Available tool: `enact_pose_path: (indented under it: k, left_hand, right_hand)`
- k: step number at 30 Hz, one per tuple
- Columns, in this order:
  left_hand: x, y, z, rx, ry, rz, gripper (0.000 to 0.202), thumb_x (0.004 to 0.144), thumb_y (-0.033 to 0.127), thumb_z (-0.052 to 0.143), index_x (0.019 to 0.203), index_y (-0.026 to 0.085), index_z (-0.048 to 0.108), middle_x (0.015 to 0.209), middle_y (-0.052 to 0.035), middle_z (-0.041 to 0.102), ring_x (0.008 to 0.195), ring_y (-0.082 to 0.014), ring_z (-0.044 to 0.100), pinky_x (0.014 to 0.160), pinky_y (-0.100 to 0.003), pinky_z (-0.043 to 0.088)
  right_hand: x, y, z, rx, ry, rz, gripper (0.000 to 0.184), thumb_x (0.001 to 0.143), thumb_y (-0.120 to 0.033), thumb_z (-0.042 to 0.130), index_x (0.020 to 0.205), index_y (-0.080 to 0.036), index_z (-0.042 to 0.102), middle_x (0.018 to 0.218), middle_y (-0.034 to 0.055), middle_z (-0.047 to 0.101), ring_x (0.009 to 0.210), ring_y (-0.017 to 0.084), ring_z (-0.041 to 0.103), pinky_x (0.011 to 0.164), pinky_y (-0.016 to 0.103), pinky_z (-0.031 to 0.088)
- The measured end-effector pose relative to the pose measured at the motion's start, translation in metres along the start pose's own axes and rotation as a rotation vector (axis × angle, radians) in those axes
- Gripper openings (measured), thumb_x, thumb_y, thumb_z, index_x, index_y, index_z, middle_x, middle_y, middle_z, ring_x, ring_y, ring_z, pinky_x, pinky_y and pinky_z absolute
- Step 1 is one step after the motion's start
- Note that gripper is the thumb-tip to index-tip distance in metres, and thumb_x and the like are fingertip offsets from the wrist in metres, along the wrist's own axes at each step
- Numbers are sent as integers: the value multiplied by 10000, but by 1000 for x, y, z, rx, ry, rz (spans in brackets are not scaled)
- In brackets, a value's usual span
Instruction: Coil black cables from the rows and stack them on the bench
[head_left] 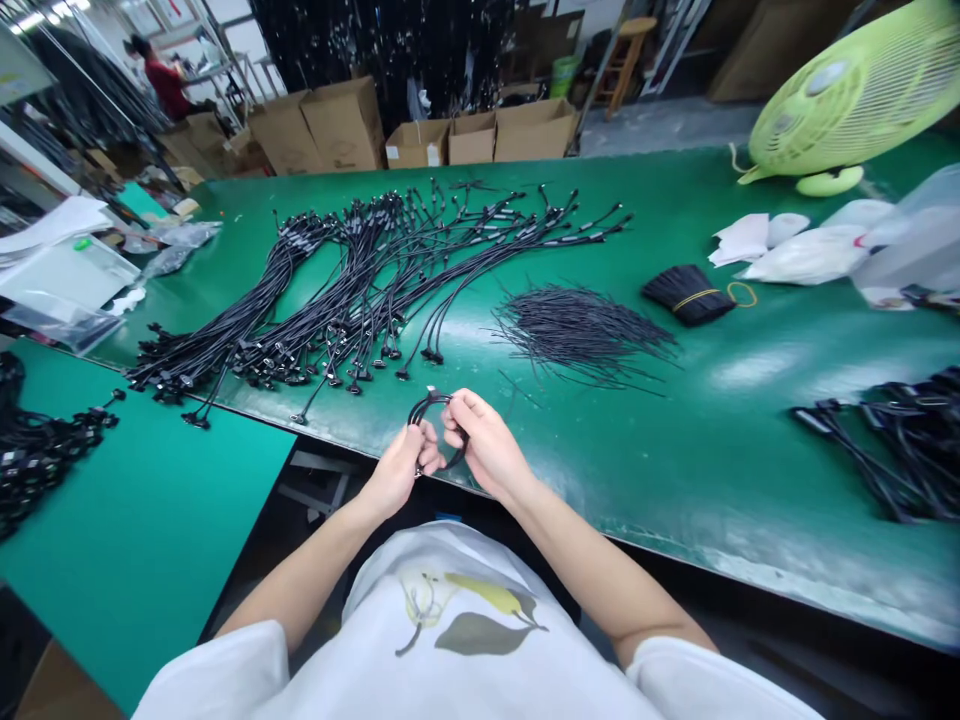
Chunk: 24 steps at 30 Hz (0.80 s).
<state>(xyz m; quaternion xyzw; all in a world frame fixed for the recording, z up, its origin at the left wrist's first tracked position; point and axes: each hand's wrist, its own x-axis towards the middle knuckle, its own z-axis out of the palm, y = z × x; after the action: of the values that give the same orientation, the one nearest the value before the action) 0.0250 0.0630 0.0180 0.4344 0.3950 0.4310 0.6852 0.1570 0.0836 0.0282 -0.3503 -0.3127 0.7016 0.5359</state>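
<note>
A black cable [429, 400] is bent into a loop between my two hands, just above the near edge of the table. My left hand [403, 462] is closed around the loop's left side. On the right side, my right hand [484, 440] grips the same cable with curled fingers. Beyond them lie several bundles of black cables with connectors [337, 290], spread across the green table [600, 440]. Just past my right hand is a loose pile of thin black ties [585, 335]. Some fingertips and parts of the loop are hidden.
A banded black bundle [688, 294] lies right of the pile. Coiled cables [900, 440] sit at the far right, under white plastic bags [832, 245] and a green fan [847, 95]. More cables [49, 440] rest on the lower left table. Cardboard boxes [345, 125] line the back.
</note>
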Motion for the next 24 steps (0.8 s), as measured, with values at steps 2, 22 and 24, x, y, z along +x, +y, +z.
enact_pose_path:
  k: [2, 22, 24]
  left_hand:
    - [2, -1, -8, 190, -93, -4, 432, 868, 608, 512, 923, 180, 491, 598, 73, 384, 541, -95, 395, 694, -296, 425]
    - [-29, -7, 6, -193, -88, -377, 461, 818, 593, 603, 739, 157, 475, 498, 106, 239, 437, -51, 245, 460, -200, 255]
    - [-25, -2, -1, -71, -120, -389, 484, 827, 630, 558, 749, 162, 460, 515, 100, 262, 451, -55, 248, 467, -209, 249]
  right_hand:
    - [-4, 5, 5, -20, 15, -22, 400, 803, -598, 611, 880, -221, 500, 841, 4, 522, 589, 92, 458, 406, 187, 364]
    - [-6, -23, -32, -336, 28, -466, 412, 948, -607, 375, 1059, -237, 519, 898, 16, 510, 713, 122, 569, 684, 297, 495]
    - [-14, -29, -43, -877, -186, -747, 426, 962, -576, 371, 1162, -233, 525, 1031, 66, 571, 967, 196, 580, 912, 402, 446]
